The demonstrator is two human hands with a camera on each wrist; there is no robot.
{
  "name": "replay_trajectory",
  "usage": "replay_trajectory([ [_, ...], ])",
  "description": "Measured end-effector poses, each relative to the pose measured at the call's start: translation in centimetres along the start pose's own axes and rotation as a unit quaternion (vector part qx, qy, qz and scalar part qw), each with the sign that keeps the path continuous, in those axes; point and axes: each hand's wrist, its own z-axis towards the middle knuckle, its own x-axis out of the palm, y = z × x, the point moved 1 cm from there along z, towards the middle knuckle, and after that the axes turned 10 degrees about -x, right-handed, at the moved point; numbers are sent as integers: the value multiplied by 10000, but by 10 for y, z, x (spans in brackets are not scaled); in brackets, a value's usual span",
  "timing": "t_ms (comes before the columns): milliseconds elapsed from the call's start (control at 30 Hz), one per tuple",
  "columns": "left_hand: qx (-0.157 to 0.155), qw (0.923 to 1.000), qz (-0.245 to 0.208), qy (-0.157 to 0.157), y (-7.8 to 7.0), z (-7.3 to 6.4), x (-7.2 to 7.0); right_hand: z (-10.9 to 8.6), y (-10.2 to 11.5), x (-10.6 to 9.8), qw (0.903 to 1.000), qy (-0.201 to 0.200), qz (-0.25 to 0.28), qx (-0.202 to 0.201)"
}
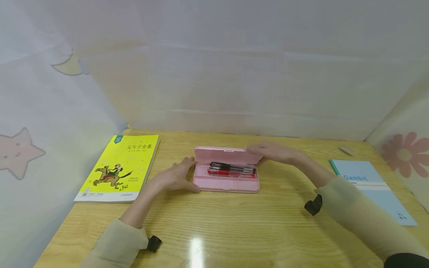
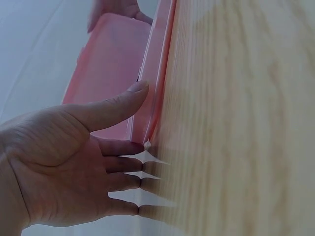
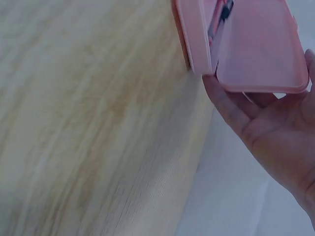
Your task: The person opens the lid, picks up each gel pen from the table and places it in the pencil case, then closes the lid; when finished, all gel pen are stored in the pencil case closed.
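A pink pencil case point(image 1: 214, 183) lies on the table with its lid point(image 1: 218, 154) raised at the back. Black and red gel pens point(image 1: 231, 169) lie together in its rear compartment. My left hand point(image 1: 175, 176) braces the case's left end. Its thumb touches the body near the front corner, while the other fingers are straight and spread, tips down on the table in the left wrist view. At the lid's right end, my right hand point(image 1: 276, 152) holds the lid point(image 3: 263, 49), thumb at its upper edge and fingers behind it.
A yellow book point(image 1: 120, 163) lies to the left on the wooden table point(image 1: 228, 223). On the right are a light blue notebook point(image 1: 372, 186) and a small tan block point(image 1: 346, 150) behind it. A pale cloth wall point(image 1: 228, 82) rises behind the table.
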Motion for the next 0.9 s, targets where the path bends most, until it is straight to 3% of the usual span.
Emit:
replay_trajectory([
  [167,-231,9997,-65,47,0,0,0,-10,9,22,9873,227,-1402,-711],
  [300,-206,9996,-182,-26,3,-2,-1,-12,11,39,9661,129,-2324,-1119],
  [433,398,9983,-361,-225,4,-3,1,-15,10,55,9362,-63,-3321,-1151],
  [533,909,9947,23,-480,2,-5,4,-18,11,64,9142,-69,-3879,-1174],
  [700,1587,9708,1482,-1022,-3,-6,17,-20,11,77,8791,-130,-4564,-1368],
  [900,1636,9383,2760,-1292,-8,-8,34,-19,2,91,8309,-278,-5362,-1462],
])
